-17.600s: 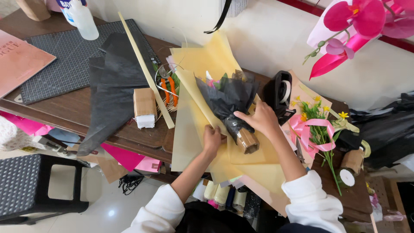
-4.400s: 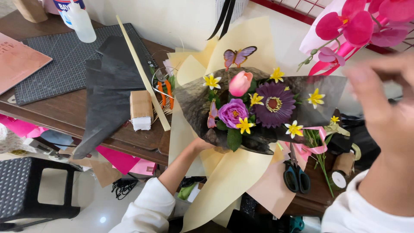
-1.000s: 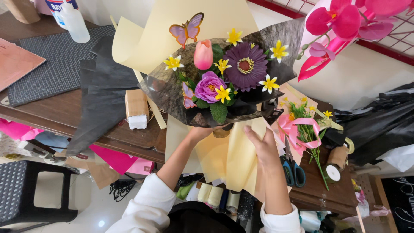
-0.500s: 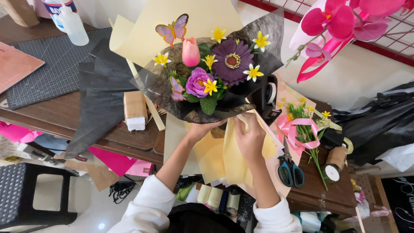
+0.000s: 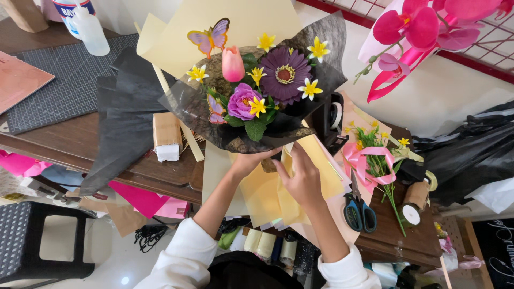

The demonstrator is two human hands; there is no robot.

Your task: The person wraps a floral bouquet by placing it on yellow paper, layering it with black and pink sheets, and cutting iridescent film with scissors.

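A person's left hand (image 5: 251,160) holds a bouquet (image 5: 257,91) upright above a cluttered wooden desk (image 5: 80,139), its grip clenched round the gathered base under the dark translucent wrap (image 5: 214,126); the right hand (image 5: 305,179) rests just beside it, fingers curled against the yellow paper sheets (image 5: 267,198) that hang below the stem end, though whether that grip is pinching the paper or only pressing on it cannot be told from this angle. The bouquet carries a large purple daisy-like flower (image 5: 285,74), a pink tulip (image 5: 233,63), a violet rose (image 5: 241,100), small yellow blossoms and a paper butterfly (image 5: 210,37); a broad cream sheet (image 5: 225,21) stands behind it.

Judged from the frame, the step in hand is settling the outer paper round the neck of the arrangement; done well, it seems to call for the left hand keeping the stems tight at one point while the right draws the yellow sheet up evenly, so the flower heads stay facing up and uncrushed; slack at the neck would likely let the layers slide.

Near the right hand lie blue-handled scissors (image 5: 360,214), a small posy tied with pink ribbon (image 5: 369,163) and a spool of twine (image 5: 415,200); a black tape dispenser (image 5: 329,120) sits behind the bouquet; black tissue paper (image 5: 126,123), a foam block (image 5: 167,136) and a grey cutting mat (image 5: 59,80) lie to the left; a white squeeze bottle (image 5: 91,32) stands at the far edge.
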